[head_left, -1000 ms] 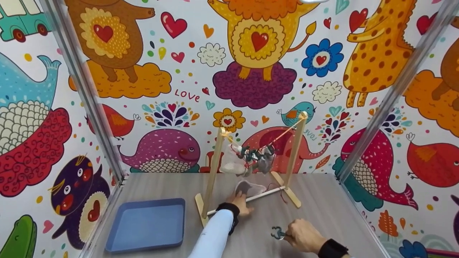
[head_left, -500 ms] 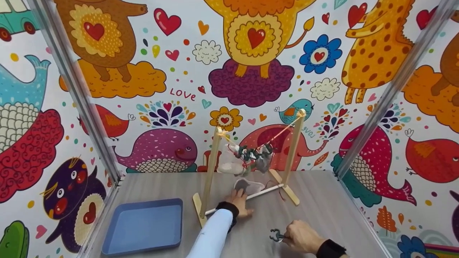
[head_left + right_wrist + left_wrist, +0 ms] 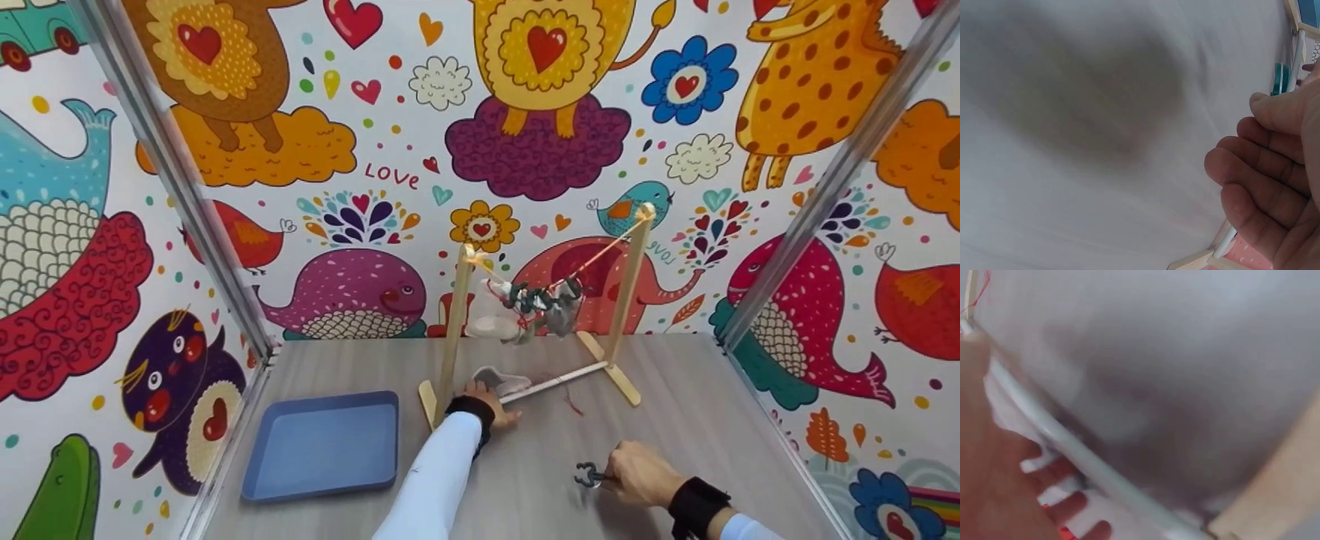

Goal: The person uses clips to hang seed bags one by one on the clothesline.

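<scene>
My left hand (image 3: 487,405) reaches over the white rod (image 3: 553,383) at the foot of a small wooden drying rack (image 3: 619,300). Its fingers rest on a small grey-and-white piece of cloth (image 3: 511,381) lying flat behind the rod. In the left wrist view the fingers (image 3: 1069,507) are slightly spread beneath the rod's line, partly over white fabric. My right hand (image 3: 642,472) pinches a dark green clip (image 3: 588,474) between thumb and curled fingers, in front of the rack. Its two curved prongs point left. In the right wrist view the clip (image 3: 1280,79) shows past the thumb.
From the rack's string (image 3: 600,255) hang several small cloth items (image 3: 491,319) on dark green clips (image 3: 541,300). A blue tray (image 3: 322,448) stands on the table at the left. A red thread (image 3: 573,405) lies in front of the rod. Patterned walls enclose the table.
The head view has shifted. Relative to the rack, my left hand and the cloth under it have moved left, and the red thread has moved left too. My right hand stays about where it was.
</scene>
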Available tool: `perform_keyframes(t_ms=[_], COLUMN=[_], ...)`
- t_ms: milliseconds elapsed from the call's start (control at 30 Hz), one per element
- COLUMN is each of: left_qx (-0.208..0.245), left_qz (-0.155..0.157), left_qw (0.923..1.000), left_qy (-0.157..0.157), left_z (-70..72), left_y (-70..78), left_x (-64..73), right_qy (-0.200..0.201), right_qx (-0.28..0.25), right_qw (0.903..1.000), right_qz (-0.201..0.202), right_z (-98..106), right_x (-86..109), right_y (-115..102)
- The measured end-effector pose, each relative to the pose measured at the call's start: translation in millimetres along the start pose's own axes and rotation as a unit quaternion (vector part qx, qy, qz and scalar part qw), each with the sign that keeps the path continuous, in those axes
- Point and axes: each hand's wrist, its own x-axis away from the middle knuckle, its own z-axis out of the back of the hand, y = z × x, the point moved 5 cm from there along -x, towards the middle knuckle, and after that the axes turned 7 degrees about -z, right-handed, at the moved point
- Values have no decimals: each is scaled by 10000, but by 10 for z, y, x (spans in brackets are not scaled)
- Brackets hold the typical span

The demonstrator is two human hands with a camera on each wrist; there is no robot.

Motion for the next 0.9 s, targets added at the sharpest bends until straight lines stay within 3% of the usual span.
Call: perform_keyframes(t_ms=[133,267,400,500,667,767,900], left_qx=[-150,726,1237,1098,693,264,-654], left_qz=[-245,-485,-305,-215,-182,-492,-1316], left_qw=[9990,9957,9917,9921,9846,9772,9616], left_qy=[349,318,175,574,1596,2047,2316], left_z=[27,6,-19,-18,68,152,313], left_y=[36,90,86,57,-12,30,229], left_x=[-29,-30,22,54,153,182,201], right_qy=[5,124,-51,-103,-61,7,121], right_qx=[0,25,-129,-154,-220,-289,-179], right_qw=[10000,9993,9992,9993,9990,9987,9992], right_qz=[50,341,362,318,397,413,343], right_z=[53,54,-20,-66,-72,-46,-7], right_x=[-74,-118,-122,-97,-62,-31,-1], right_y=[-14,-70,-104,-100,-81,-37,36])
